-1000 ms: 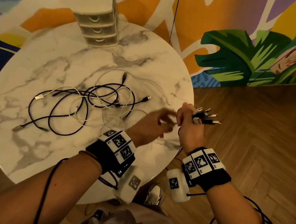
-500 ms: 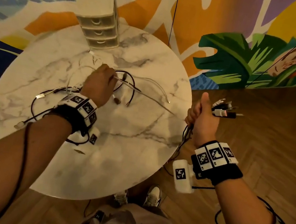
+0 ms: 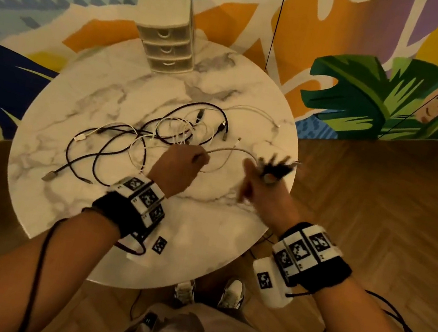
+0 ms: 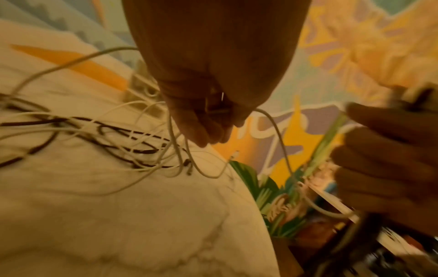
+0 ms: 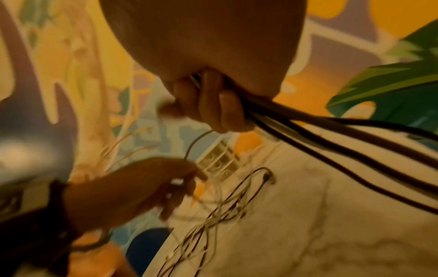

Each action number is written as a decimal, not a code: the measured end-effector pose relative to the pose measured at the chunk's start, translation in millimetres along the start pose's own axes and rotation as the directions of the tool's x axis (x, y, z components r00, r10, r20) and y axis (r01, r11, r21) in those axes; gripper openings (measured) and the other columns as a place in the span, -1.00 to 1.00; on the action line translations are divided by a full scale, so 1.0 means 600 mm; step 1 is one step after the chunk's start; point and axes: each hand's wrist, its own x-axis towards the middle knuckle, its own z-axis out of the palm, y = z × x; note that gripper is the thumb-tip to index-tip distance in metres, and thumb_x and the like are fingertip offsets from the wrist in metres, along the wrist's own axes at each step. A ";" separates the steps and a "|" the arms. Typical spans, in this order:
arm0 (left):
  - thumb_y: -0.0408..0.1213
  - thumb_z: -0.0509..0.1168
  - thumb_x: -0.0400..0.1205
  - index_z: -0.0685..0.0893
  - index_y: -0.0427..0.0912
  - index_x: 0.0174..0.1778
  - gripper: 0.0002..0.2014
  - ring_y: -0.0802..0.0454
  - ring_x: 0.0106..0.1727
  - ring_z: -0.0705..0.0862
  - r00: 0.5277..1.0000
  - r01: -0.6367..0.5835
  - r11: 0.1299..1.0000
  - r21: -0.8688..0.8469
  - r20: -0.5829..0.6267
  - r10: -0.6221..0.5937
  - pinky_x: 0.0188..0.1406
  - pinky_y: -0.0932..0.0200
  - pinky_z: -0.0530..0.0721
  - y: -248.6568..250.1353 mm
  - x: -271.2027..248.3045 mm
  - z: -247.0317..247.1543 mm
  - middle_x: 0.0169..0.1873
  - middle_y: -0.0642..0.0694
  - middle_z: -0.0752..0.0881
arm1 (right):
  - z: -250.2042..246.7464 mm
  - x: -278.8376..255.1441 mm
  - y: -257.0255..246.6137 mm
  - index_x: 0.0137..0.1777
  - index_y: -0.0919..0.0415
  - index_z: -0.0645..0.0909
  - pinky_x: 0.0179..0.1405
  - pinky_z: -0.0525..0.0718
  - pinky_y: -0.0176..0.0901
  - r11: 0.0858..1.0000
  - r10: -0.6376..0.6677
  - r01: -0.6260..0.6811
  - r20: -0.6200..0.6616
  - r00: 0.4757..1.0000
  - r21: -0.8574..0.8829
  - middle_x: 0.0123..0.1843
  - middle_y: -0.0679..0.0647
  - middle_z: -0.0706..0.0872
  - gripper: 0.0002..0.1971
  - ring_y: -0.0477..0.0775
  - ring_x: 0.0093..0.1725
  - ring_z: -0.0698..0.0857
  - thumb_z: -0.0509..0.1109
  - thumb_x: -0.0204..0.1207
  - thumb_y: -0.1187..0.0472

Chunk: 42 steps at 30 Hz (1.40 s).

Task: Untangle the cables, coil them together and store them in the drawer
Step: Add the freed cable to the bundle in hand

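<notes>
While the left hand (image 3: 176, 166) pinches a thin white cable (image 3: 223, 150) above the round white marble table (image 3: 199, 248), the right hand (image 3: 265, 192) clenches a bundle of black cable ends (image 3: 276, 167) at the table's right edge. Tangled black and white cables (image 3: 142, 137) lie mid-table; the beige plastic 3-drawer unit (image 3: 167, 44), drawers closed, stands at the far edge.

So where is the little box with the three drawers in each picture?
Head view: the drawer unit stands at the far edge of the marble table, top centre-left of the picture.
Left wrist view: only a blurred pale corner of it shows, just left of the left hand.
Right wrist view: it is small, mid-picture, tilted.
Shared landmark: the tangled cables in front of it.
</notes>
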 end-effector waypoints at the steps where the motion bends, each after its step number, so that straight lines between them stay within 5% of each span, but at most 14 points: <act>1: -0.24 0.13 0.71 0.67 -0.30 -0.09 -0.74 -0.17 -0.31 0.63 0.997 -0.071 0.993 0.096 -0.010 0.072 -0.29 -0.03 0.61 0.013 -0.008 0.005 -0.25 -0.29 0.69 | 0.016 -0.002 -0.003 -0.51 0.10 0.56 -0.51 0.40 -0.22 0.999 0.015 -0.012 0.052 0.999 -0.043 -0.56 -0.03 0.58 -0.48 -0.10 -0.63 0.39 0.14 0.70 -0.03; 5: -0.23 0.07 0.72 0.64 -0.22 0.04 -0.75 -0.17 -0.13 0.60 0.978 -0.198 0.902 0.383 0.020 0.207 -0.23 -0.03 0.48 0.039 -0.038 0.032 -0.10 -0.17 0.62 | 0.040 0.006 -0.008 -0.50 0.16 0.40 -0.66 0.36 -0.46 0.984 0.155 -0.154 0.001 0.988 -0.092 -0.59 0.12 0.47 -0.46 -0.17 -0.72 0.42 0.11 0.69 -0.09; 9: -0.24 0.10 0.72 0.64 -0.24 -0.01 -0.77 -0.18 -0.21 0.62 0.977 -0.201 0.922 0.330 0.003 0.212 -0.31 -0.04 0.51 0.034 -0.059 0.055 -0.16 -0.16 0.62 | 0.042 0.018 0.006 -0.36 0.17 0.54 -0.43 0.50 -0.24 0.968 0.192 -0.194 -0.024 0.981 -0.162 -0.53 0.08 0.52 -0.61 -0.05 -0.57 0.50 0.20 0.66 0.00; 10: -0.26 0.13 0.71 0.65 -0.24 -0.05 -0.79 -0.17 -0.25 0.64 0.987 -0.158 0.959 0.235 0.024 0.157 -0.32 -0.05 0.56 0.031 -0.065 0.063 -0.23 -0.17 0.65 | 0.042 0.019 0.006 -0.33 0.17 0.58 -0.37 0.50 -0.16 0.961 0.208 -0.209 -0.022 0.978 -0.179 -0.50 0.06 0.53 -0.65 -0.01 -0.51 0.50 0.21 0.66 0.04; 12: -0.30 0.16 0.67 0.66 -0.25 -0.12 -0.81 -0.14 -0.36 0.70 0.994 0.042 0.999 0.012 0.103 -0.043 -0.38 -0.04 0.70 0.009 -0.071 0.075 -0.36 -0.17 0.69 | 0.040 0.020 0.000 -0.31 0.14 0.66 -0.41 0.49 -0.35 0.964 0.178 -0.185 -0.056 0.982 -0.192 -0.45 -0.06 0.56 -0.66 -0.07 -0.45 0.50 0.21 0.66 0.10; 14: -0.35 0.17 0.64 0.69 -0.30 -0.09 -0.81 -0.23 -0.24 0.75 0.976 0.167 0.985 0.046 0.135 -0.172 -0.27 -0.07 0.74 -0.038 -0.057 0.066 -0.28 -0.29 0.74 | 0.028 0.019 -0.015 -0.35 0.08 0.68 -0.60 0.39 -0.47 0.979 0.146 -0.163 -0.139 0.979 -0.122 -0.45 -0.12 0.56 -0.64 -0.11 -0.47 0.49 0.22 0.67 0.11; 17: -0.32 0.14 0.67 0.68 -0.33 -0.02 -0.78 -0.33 0.01 0.66 0.983 0.156 0.928 0.339 -0.140 -0.114 -0.09 -0.06 0.57 -0.104 0.005 -0.010 0.01 -0.37 0.66 | -0.008 0.029 -0.023 -0.38 0.07 0.75 -0.54 0.34 -0.30 0.994 0.114 -0.110 -0.291 0.950 0.029 -0.41 -0.09 0.68 -0.58 -0.14 -0.48 0.42 0.23 0.64 -0.01; 20: -0.19 0.17 0.70 0.65 -0.28 0.00 -0.76 -0.31 -0.06 0.64 0.913 0.081 0.928 0.363 -0.402 0.078 -0.18 -0.06 0.55 -0.113 0.042 -0.086 0.11 -0.31 0.56 | -0.033 0.035 -0.020 -0.44 0.01 0.77 -0.33 0.27 -0.22 0.991 0.094 -0.054 -0.366 0.926 0.119 0.05 0.19 0.76 -0.51 -0.18 -0.27 0.37 0.21 0.44 -0.27; 21: -0.17 0.16 0.71 0.64 -0.27 0.01 -0.75 -0.30 -0.07 0.64 0.915 0.063 0.923 0.380 -0.392 0.099 -0.20 -0.06 0.56 -0.116 0.046 -0.087 0.11 -0.29 0.56 | -0.035 0.032 -0.020 -0.48 0.03 0.74 -0.33 0.27 -0.24 0.989 0.083 -0.031 -0.372 0.924 0.143 0.01 0.19 0.77 -0.50 -0.17 -0.29 0.39 0.21 0.46 -0.26; 23: -0.16 0.10 0.72 0.63 -0.25 0.05 -0.73 -0.30 -0.02 0.64 0.985 0.057 0.867 0.495 -0.169 0.032 -0.15 -0.10 0.61 -0.128 0.039 -0.055 0.09 -0.29 0.58 | -0.037 0.031 -0.022 -0.54 0.09 0.62 -0.44 0.30 -0.31 0.976 0.066 0.020 -0.385 0.921 0.216 -0.30 0.13 0.78 -0.50 -0.16 -0.48 0.41 0.23 0.62 -0.06; 25: -0.18 0.11 0.71 0.65 -0.22 0.08 -0.74 -0.30 0.04 0.65 0.998 0.041 0.821 0.570 0.008 -0.056 -0.10 -0.10 0.64 -0.145 0.023 -0.025 0.09 -0.26 0.61 | -0.038 0.025 -0.031 -0.47 0.12 0.50 -0.65 0.27 -0.34 0.956 0.028 0.093 -0.400 0.916 0.280 -0.48 0.06 0.71 -0.56 -0.12 -0.64 0.33 0.20 0.69 0.10; 29: -0.20 0.17 0.68 0.67 -0.24 0.03 -0.77 -0.35 -0.14 0.67 0.962 0.103 0.857 0.505 -0.270 0.044 -0.29 -0.10 0.63 -0.154 0.044 -0.062 0.05 -0.28 0.56 | -0.053 0.019 -0.044 -0.41 0.08 0.47 -0.68 0.23 -0.31 0.887 0.055 0.191 -0.508 0.860 0.420 -0.54 -0.03 0.67 -0.60 -0.13 -0.66 0.32 0.18 0.71 0.12; 33: -0.14 0.13 0.68 0.69 -0.18 0.05 -0.73 -0.36 -0.01 0.67 0.967 0.252 0.810 0.530 -0.172 -0.189 -0.09 -0.12 0.67 -0.189 0.051 -0.076 0.09 -0.34 0.63 | -0.073 0.031 -0.042 -0.32 0.28 0.46 -0.71 0.26 -0.34 0.792 0.140 0.269 -0.592 0.794 0.548 -0.66 -0.09 0.54 -0.58 -0.14 -0.69 0.33 0.16 0.71 0.02; 42: -0.09 0.01 0.74 0.64 -0.22 -0.08 -0.64 -0.30 -0.01 0.64 0.999 -0.017 0.886 0.464 -0.024 0.032 -0.13 -0.03 0.49 -0.089 0.034 -0.085 -0.07 -0.31 0.71 | -0.007 0.034 0.001 -0.48 0.25 0.61 -0.69 0.13 -0.29 0.907 0.155 -0.016 -0.298 0.942 0.420 -0.73 -0.01 0.31 -0.38 -0.05 -0.71 0.21 0.07 0.71 -0.10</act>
